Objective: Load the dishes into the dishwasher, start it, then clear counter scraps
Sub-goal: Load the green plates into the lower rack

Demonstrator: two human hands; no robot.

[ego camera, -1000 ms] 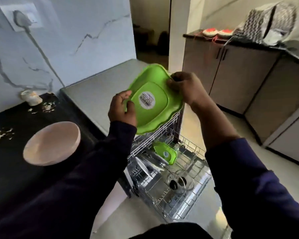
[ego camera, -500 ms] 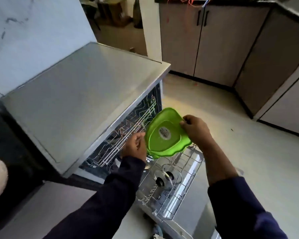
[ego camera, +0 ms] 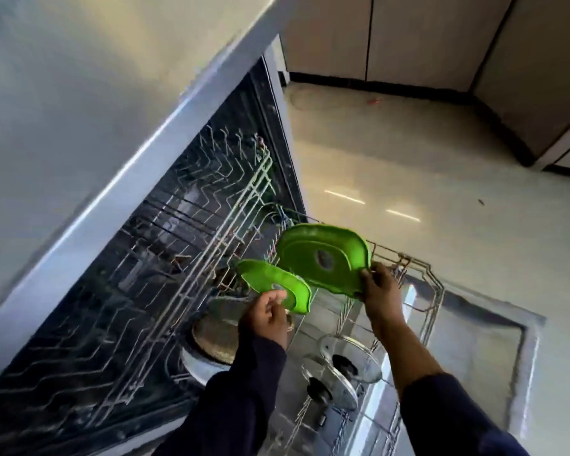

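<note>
Right hand (ego camera: 380, 296) pinches the light, stiff green plastic plate (ego camera: 323, 258) by its rim; left hand (ego camera: 265, 315) grips the smaller green plastic plate (ego camera: 273, 284).

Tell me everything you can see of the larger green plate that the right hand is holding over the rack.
The larger green plate looks like glossy bright green plastic, squarish, with a wavy rim and a round sticker at the middle of its underside, which faces the camera. It is tilted nearly on edge above the pulled-out lower rack. The right hand pinches its lower right rim. A smaller green plate overlaps its lower left edge in view.
</note>
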